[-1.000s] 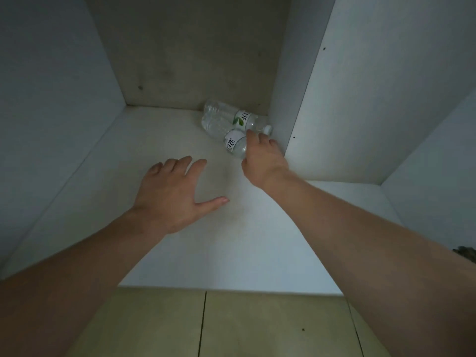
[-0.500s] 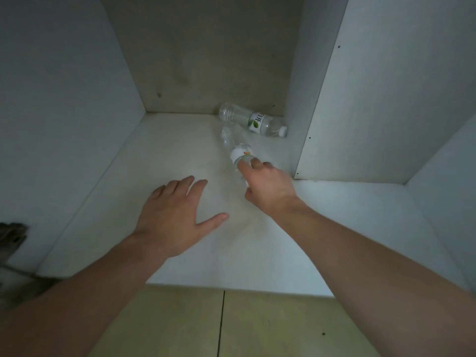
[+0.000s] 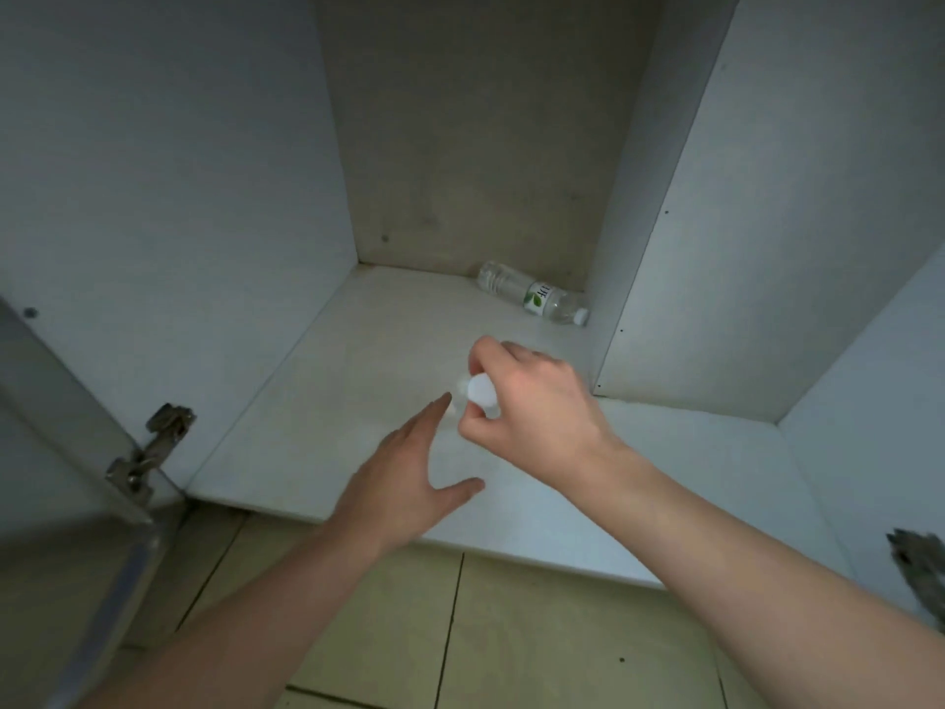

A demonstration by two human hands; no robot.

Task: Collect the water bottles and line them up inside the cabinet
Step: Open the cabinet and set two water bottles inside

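White cabinet (image 3: 327, 381) stands open above tiled floor (image 3: 511, 647), door hinge (image 3: 148, 452) at left edge. Person's right hand (image 3: 532, 417) curled tight around held bottle (image 3: 479, 390), white cap end toward camera, over shelf middle. Left hand (image 3: 404, 478) flat, fingers spread, empty, just beside it. Second bottle (image 3: 534, 296) lies on side in back right corner, cap near partition.

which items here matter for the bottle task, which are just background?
Job:
- bottle held by right hand, cap toward camera
- lying bottle at back right
- cabinet floor
- left hand, open

Background:
- door hinge
- floor tiles
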